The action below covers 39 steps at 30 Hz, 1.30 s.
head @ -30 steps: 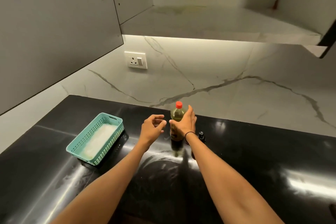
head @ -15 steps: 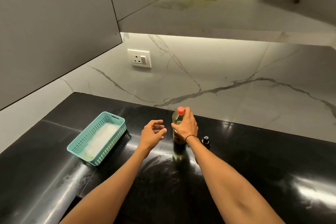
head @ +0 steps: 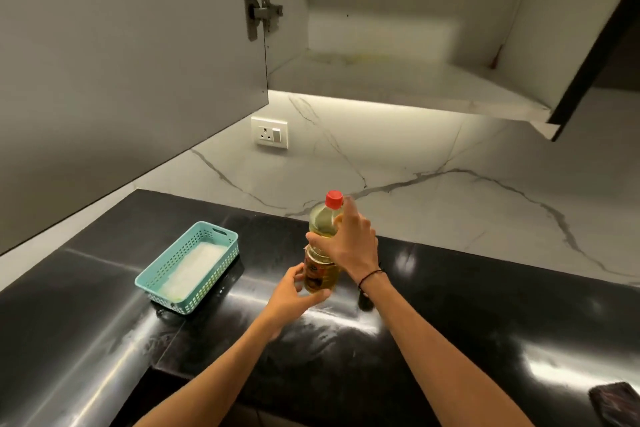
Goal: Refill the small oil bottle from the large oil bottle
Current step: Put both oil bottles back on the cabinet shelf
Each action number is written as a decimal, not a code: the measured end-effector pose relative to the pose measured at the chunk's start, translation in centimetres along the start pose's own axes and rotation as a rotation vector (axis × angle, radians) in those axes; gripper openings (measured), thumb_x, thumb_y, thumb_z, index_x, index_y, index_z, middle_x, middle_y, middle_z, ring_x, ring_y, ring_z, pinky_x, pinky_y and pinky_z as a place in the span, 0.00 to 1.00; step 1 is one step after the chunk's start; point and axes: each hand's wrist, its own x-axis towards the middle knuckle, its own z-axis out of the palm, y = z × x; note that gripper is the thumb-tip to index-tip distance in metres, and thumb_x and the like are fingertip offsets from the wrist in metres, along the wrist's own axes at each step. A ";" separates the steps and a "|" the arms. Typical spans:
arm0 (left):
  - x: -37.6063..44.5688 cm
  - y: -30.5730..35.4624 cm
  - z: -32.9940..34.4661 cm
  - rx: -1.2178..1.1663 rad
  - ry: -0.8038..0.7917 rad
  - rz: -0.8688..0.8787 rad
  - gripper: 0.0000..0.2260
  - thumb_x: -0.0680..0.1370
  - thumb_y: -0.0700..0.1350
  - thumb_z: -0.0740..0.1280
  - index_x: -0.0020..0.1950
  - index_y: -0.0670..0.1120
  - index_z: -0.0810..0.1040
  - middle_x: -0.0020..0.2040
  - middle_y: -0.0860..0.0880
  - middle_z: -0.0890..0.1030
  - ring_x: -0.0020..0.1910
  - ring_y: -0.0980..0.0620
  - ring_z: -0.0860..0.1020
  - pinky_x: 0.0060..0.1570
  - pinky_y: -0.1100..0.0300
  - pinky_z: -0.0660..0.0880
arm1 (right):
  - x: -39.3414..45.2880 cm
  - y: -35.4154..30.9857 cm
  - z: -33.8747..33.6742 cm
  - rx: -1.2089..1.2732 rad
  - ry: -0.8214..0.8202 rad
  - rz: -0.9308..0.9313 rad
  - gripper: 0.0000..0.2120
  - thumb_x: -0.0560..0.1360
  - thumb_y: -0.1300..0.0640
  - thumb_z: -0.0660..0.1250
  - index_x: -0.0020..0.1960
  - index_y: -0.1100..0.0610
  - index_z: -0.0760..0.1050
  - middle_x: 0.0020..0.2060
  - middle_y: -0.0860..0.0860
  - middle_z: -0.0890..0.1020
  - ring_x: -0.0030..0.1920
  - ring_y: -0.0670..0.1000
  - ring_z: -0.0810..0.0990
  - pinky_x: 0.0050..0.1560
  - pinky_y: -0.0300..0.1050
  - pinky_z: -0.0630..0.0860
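Note:
The large oil bottle (head: 322, 218) has a red cap, yellow oil and a dark label, and is held upright just above the black counter (head: 485, 305). My right hand (head: 349, 243) grips its upper body from the right. My left hand (head: 294, 291) cups its lower part and base from the left. The small dark oil bottle (head: 365, 300) stands on the counter behind my right wrist, mostly hidden.
A teal plastic basket (head: 188, 265) with a white liner sits on the counter to the left. An open wall cabinet (head: 398, 80) hangs overhead with its door (head: 121, 80) swung out at left. A wall socket (head: 270, 132) is on the marble backsplash. A dark object (head: 614, 407) lies at the bottom right.
My left hand has closed in onto the bottle's lower part. The large bottle has come up off the counter in my right hand.

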 end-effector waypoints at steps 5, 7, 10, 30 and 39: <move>-6.3 4.5 0.2 -0.310 0.069 0.126 0.31 0.67 0.57 0.85 0.63 0.45 0.81 0.54 0.43 0.88 0.58 0.40 0.86 0.59 0.44 0.84 | -0.2 -8.3 -8.2 -0.025 0.031 -0.023 0.43 0.67 0.31 0.76 0.72 0.50 0.62 0.61 0.50 0.81 0.55 0.55 0.83 0.52 0.48 0.79; -8.2 7.4 -0.1 -0.336 0.098 0.236 0.25 0.68 0.53 0.85 0.60 0.43 0.84 0.51 0.42 0.89 0.55 0.39 0.87 0.61 0.43 0.83 | -0.2 -11.3 -11.5 0.002 0.072 -0.040 0.41 0.67 0.31 0.76 0.71 0.48 0.63 0.59 0.48 0.80 0.55 0.54 0.81 0.51 0.46 0.77; -10.0 12.9 -0.6 -0.327 0.131 0.333 0.22 0.70 0.48 0.83 0.61 0.44 0.85 0.51 0.46 0.89 0.54 0.46 0.88 0.59 0.49 0.83 | 1.0 -14.8 -15.8 0.037 0.173 -0.067 0.39 0.66 0.31 0.77 0.68 0.46 0.65 0.51 0.44 0.78 0.48 0.50 0.77 0.47 0.45 0.74; 3.5 39.5 -2.5 0.228 0.487 0.494 0.35 0.66 0.64 0.83 0.67 0.46 0.84 0.64 0.47 0.85 0.65 0.45 0.81 0.56 0.57 0.74 | 27.6 -19.1 -25.7 0.033 0.355 -0.034 0.35 0.66 0.33 0.77 0.64 0.50 0.71 0.57 0.54 0.80 0.57 0.60 0.79 0.53 0.55 0.79; 12.3 43.3 -3.8 0.582 0.527 0.408 0.36 0.58 0.75 0.79 0.48 0.46 0.81 0.47 0.47 0.85 0.47 0.45 0.83 0.33 0.56 0.68 | 34.8 -16.1 -23.3 0.042 0.291 -0.020 0.38 0.66 0.36 0.79 0.67 0.52 0.69 0.59 0.55 0.77 0.59 0.60 0.78 0.54 0.54 0.79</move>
